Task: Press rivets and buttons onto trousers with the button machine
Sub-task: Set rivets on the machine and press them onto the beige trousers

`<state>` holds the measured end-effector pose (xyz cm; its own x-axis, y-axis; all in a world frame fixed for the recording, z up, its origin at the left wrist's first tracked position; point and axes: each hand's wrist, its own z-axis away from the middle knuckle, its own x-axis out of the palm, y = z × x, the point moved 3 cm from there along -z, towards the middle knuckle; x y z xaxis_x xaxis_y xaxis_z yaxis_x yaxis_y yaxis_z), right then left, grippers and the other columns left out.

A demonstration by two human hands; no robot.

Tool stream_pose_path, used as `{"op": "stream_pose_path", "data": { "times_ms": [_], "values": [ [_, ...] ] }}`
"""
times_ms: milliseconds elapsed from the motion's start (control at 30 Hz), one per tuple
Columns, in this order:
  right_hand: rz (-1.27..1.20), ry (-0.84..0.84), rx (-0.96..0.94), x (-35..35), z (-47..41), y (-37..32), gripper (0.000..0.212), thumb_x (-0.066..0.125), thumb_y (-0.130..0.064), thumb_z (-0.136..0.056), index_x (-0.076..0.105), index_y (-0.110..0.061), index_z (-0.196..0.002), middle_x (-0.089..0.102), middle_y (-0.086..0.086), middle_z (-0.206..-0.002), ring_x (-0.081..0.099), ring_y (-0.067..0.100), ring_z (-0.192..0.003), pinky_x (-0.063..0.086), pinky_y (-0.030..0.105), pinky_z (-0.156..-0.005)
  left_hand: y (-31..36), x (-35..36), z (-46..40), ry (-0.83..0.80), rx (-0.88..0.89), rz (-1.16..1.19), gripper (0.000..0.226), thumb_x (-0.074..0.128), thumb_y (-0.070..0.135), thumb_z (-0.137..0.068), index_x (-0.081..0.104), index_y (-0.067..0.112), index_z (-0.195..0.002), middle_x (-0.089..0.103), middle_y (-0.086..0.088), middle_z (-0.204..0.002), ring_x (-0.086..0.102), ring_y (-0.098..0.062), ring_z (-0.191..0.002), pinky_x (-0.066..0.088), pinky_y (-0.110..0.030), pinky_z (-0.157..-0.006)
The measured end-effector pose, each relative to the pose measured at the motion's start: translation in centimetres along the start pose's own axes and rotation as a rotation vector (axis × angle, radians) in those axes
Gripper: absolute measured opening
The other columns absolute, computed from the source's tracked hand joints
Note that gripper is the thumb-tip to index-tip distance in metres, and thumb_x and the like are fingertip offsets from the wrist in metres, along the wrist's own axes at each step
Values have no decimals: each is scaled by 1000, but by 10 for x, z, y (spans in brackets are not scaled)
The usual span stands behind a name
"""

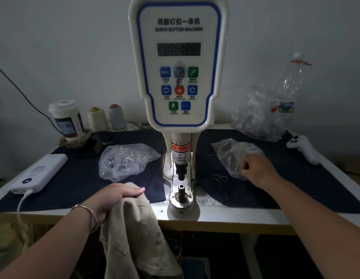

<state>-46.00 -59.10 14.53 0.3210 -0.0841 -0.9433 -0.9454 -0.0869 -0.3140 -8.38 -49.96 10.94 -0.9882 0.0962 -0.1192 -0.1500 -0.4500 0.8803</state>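
Trousers: beige, draped over the tabletop front edge, left of the lower die.
Left hand: fingers curled over the trouser top, gripping it.
Right hand: fingers curled at a clear bag; contents of the grasp hidden.
Button machine: upright, centre, behind both hands.

White table — dark cloths, button machine, power bank, bags.
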Motion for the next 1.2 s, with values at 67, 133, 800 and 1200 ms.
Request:
{"op": "stream_pose_path", "data": {
  "times_ms": [67, 133, 800, 1200],
  "values": [
    [15, 17, 6, -9, -1, 1, 22, 60, -13, -86, 59, -23, -67, 60, -3, -75, 57, 12, -71, 45, 25, -60, 0, 0, 0, -8, 14, -5, 27, 87, 34, -60, 71, 13, -67, 69, -17, -78, 67, -27, -72, 51, -35, -73],
    [49, 27, 22, -14, 1, 4, 15, 59, -16, -85, 65, -24, -74, 64, -3, -81, 58, 13, -73, 49, 29, -65, 0, 1, 0, -10, 22, -3, 28, 87, 34, -60, 70, 13, -67, 68, -17, -78, 66, -27, -73, 51, -35, -74],
    [-1222, -40, 75, 14, 94, -132, 18, 72, 4, -78, 73, -13, -72, 72, 8, -65, 67, 12, -58, 56, 22, -62, 2, 3, 1, -37, 51, 2, 22, 80, 36, -61, 73, 15, -63, 73, -12, -76, 70, -22, -68, 53, -29, -68],
    [-1451, -165, 132, 21, 89, -132, 20, 71, 10, -74, 72, -10, -69, 73, 15, -75, 72, 22, -70, 54, 20, -57, 1, 2, 1, -29, 35, 4, 23, 82, 37, -59, 72, 16, -63, 72, -12, -75, 69, -22, -67, 52, -32, -71]
  ]
}}
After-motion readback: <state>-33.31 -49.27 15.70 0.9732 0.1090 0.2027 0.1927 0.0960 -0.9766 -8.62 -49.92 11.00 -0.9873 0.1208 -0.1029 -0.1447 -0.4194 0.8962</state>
